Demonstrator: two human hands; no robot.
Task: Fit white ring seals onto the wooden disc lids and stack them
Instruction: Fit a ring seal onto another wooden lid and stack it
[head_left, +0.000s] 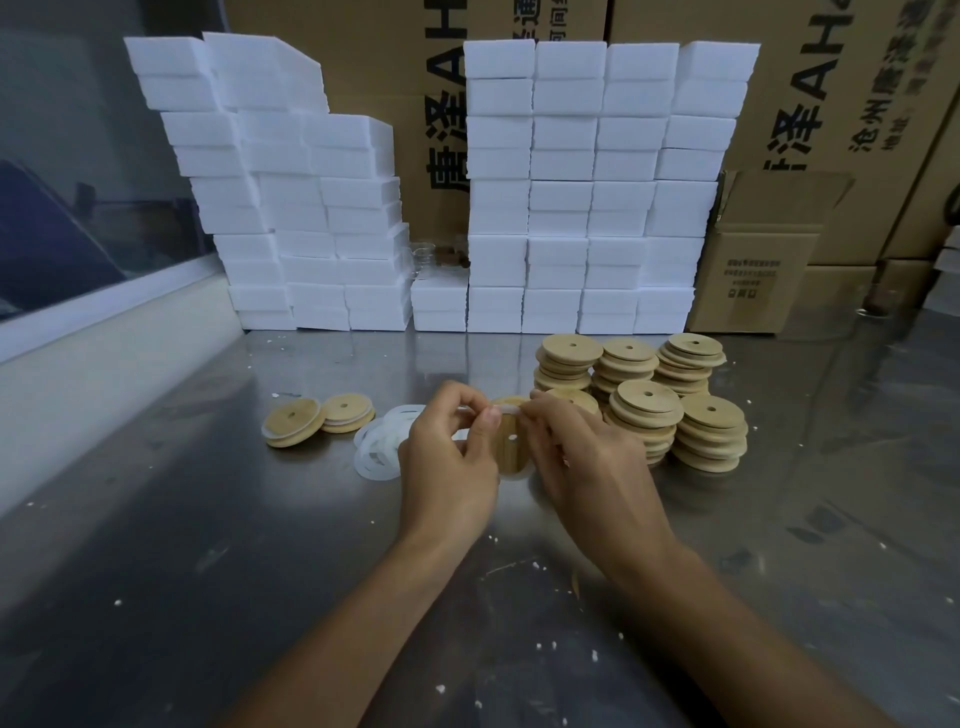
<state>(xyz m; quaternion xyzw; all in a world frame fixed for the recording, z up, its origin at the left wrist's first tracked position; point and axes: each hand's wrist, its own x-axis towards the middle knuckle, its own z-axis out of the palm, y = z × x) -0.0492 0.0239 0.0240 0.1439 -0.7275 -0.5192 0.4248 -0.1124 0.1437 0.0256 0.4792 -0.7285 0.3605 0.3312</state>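
Note:
Between my two hands stands a wooden disc lid (511, 441), held upright on its edge above the steel table. A white ring seal (506, 410) stretches across its top rim. My left hand (449, 457) pinches the ring at the left, and my right hand (582, 457) pinches it at the right. A loose pile of white ring seals (376, 447) lies left of my hands. Two lids (293, 428) (347, 413) with seals lie further left. Several stacks of bare wooden lids (649, 410) stand to the right.
Walls of white foam blocks (582, 208) line the back of the steel table (208, 571), with brown cardboard boxes (758, 270) behind and at the right. White crumbs are scattered on the table. A window ledge (104, 332) runs along the left.

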